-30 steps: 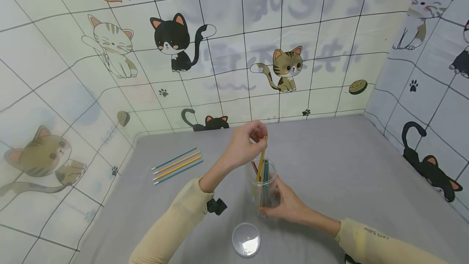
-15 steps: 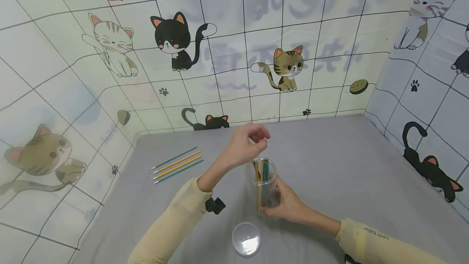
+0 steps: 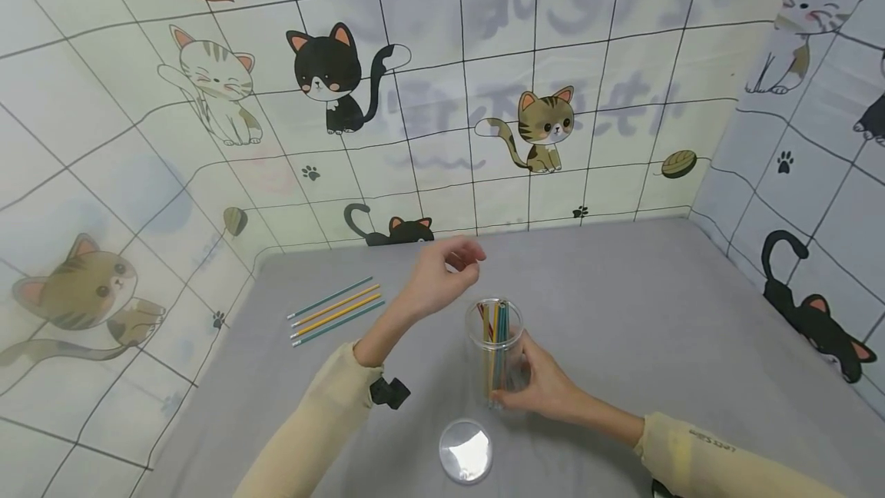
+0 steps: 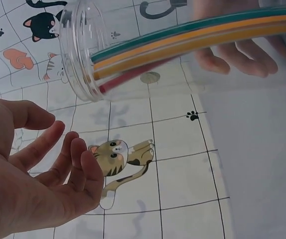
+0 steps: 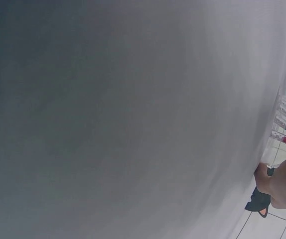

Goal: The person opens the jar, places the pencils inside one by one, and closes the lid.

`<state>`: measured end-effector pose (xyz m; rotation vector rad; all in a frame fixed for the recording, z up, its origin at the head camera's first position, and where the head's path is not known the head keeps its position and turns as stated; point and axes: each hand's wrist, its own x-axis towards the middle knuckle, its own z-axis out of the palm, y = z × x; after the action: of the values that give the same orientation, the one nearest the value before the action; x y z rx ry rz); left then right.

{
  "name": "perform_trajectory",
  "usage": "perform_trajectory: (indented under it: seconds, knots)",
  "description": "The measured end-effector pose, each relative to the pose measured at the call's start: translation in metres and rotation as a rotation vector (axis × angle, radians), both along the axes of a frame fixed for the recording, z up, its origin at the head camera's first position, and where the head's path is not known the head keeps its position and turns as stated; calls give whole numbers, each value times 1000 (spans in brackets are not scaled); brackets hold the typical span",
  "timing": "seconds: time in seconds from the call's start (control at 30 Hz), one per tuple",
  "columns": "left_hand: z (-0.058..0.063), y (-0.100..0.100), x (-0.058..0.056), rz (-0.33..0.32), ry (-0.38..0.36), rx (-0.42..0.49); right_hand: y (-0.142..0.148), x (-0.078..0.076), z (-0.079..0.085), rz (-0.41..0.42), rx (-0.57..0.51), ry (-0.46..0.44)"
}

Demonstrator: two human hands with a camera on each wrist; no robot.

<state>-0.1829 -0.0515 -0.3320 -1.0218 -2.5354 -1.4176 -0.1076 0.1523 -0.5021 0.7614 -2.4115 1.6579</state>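
Note:
A clear plastic jar (image 3: 477, 363) stands upright on the table, holding several slim pencils (image 3: 499, 321) in teal, yellow and red. My right hand (image 3: 549, 383) grips the jar low on its right side, thumb in front. Up and left of the jar's mouth, my left hand (image 3: 442, 275) hangs in the air with loosely bent fingers and nothing between them. In the left wrist view the same hand (image 4: 48, 174) is apart from the jar's rim (image 4: 75, 50). Part of my right hand (image 5: 285, 184) shows in the right wrist view, near the pencils' pale ends (image 5: 277, 127).
Several teal and yellow pencils (image 3: 336, 312) with white ends lie side by side at the left of the grey-covered table (image 3: 622, 313). A round clear lid (image 3: 466, 452) lies in front of the jar. Cat-print cloth walls (image 3: 429, 98) enclose the back and sides.
My left hand has let go of a yellow pencil, which dropped into the jar, and has then moved left away from the mouth. The right hand has stayed on the jar.

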Motion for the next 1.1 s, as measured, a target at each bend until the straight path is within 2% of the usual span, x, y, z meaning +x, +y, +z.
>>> perform_trajectory:
  seconds: [0.33,0.57,0.83,1.1]
  knots:
    - [-10,-21,-3,58,-21,6,1,0,2,-13,24,-2]
    - [-20,-33,-6,48,-26,7,1,0,2,-15,26,-6]
    - [-32,-49,-11,108,-91,-25,0,1,2,-21,31,-12]
    - [-42,-62,-15,160,-113,-21,0,1,2,-25,36,-11]
